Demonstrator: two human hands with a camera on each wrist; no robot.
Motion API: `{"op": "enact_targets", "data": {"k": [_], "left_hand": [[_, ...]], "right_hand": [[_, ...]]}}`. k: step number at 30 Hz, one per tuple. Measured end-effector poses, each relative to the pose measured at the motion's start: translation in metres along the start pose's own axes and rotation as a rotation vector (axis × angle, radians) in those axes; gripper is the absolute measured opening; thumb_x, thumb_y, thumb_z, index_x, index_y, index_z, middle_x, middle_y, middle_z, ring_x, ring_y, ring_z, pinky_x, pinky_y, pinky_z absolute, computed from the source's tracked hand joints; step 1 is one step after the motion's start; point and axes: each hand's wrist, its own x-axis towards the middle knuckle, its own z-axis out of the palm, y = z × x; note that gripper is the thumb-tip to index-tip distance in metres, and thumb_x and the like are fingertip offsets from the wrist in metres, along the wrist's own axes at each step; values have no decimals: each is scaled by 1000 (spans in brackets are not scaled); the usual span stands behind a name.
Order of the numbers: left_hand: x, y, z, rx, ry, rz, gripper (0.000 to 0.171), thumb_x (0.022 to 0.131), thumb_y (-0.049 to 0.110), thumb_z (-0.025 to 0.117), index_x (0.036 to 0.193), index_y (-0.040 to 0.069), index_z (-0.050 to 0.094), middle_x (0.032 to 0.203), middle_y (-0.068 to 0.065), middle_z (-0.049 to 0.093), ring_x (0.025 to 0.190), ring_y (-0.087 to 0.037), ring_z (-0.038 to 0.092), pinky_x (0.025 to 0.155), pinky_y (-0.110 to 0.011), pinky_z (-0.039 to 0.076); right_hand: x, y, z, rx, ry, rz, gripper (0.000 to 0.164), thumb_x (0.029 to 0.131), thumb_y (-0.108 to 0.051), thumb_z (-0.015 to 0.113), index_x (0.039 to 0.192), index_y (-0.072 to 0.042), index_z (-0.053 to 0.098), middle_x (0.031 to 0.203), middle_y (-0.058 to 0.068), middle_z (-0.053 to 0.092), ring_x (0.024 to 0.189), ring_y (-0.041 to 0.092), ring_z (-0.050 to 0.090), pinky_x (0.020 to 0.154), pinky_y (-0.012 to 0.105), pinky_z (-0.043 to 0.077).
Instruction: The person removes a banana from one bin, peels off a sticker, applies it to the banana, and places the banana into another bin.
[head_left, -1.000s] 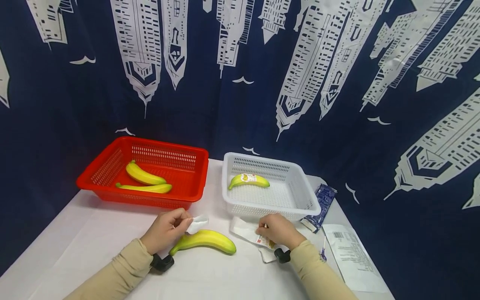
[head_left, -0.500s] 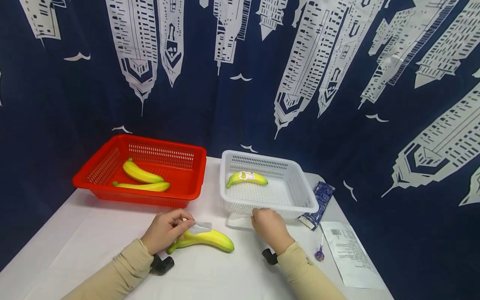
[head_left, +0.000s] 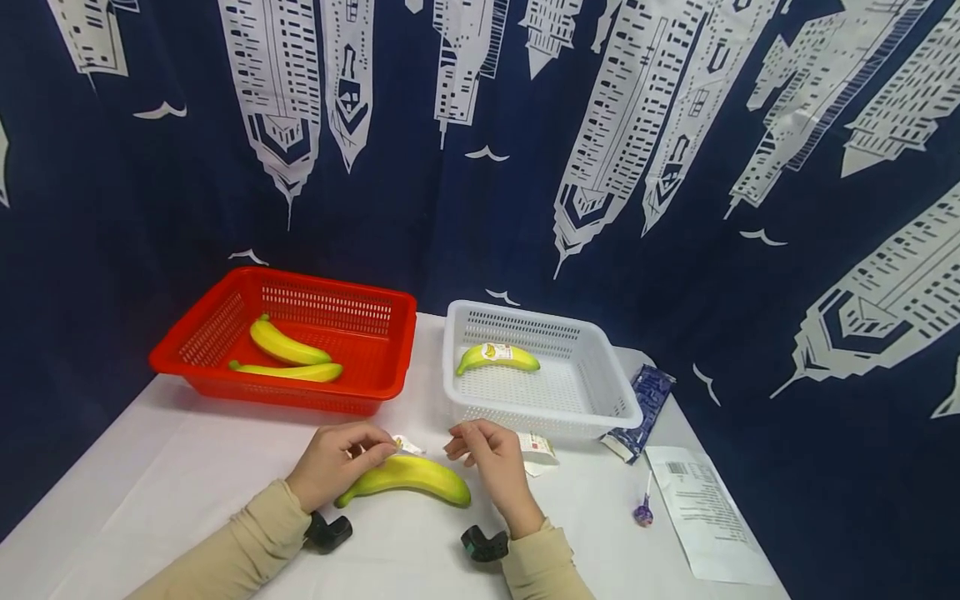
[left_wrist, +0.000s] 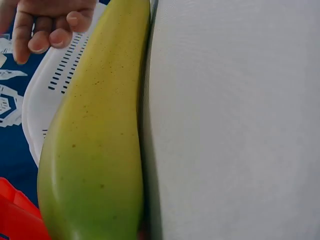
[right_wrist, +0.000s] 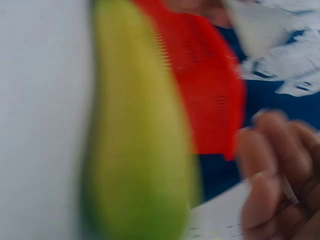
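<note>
In the head view, my left hand (head_left: 341,462) pinches a small sticker (head_left: 408,446) with a printed banana picture, just above a yellow-green banana (head_left: 412,477) lying on the table. My right hand (head_left: 492,467) hovers by the banana's other end, fingers loosely bent and nothing between them. Up close, the banana (left_wrist: 95,140) fills the left wrist view's middle, with the right hand (left_wrist: 52,25) beyond it. In the blurred right wrist view, the left hand's pale sticker (right_wrist: 260,30) shows at the top and the right hand (right_wrist: 280,185) at the right.
Behind stand a red basket (head_left: 386,367) with two bananas (head_left: 288,343) and a white basket (head_left: 585,375) with one stickered banana (head_left: 498,358). A label strip (head_left: 536,447) lies behind the right hand. Farther right are a blue packet (head_left: 641,412), a lollipop (head_left: 643,510) and a printed white sheet (head_left: 705,512).
My right hand has let go of the label strip and moved left towards the banana. The strip now lies by the white basket. The left hand's sticker has turned to show its print.
</note>
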Motion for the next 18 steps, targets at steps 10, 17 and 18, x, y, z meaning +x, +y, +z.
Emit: {"op": "enact_targets", "data": {"k": [10,17,18], "left_hand": [[-3,3,7,59,-63,261,32,76,6,89,104,19,80,96,9,76,80,-2,66,63,-12,49],[1,3,8,132,-34,370,34,73,10,92,105,17,81,98,8,77,83,-3,70,68,-12,52],[1,3,8,140,-28,377,34,73,10,92,105,16,81,99,8,77,84,-4,70,69,-12,52]], "right_hand": [[-14,14,15,105,-185,-59,24,101,-11,58,113,4,72,98,22,74,90,6,65,85,21,51],[-16,10,20,54,-102,-96,10,93,-12,74,99,-4,76,88,13,74,83,8,63,83,27,50],[-16,10,20,61,-99,-91,12,92,-11,74,102,-4,76,87,12,73,83,8,63,84,27,49]]}}
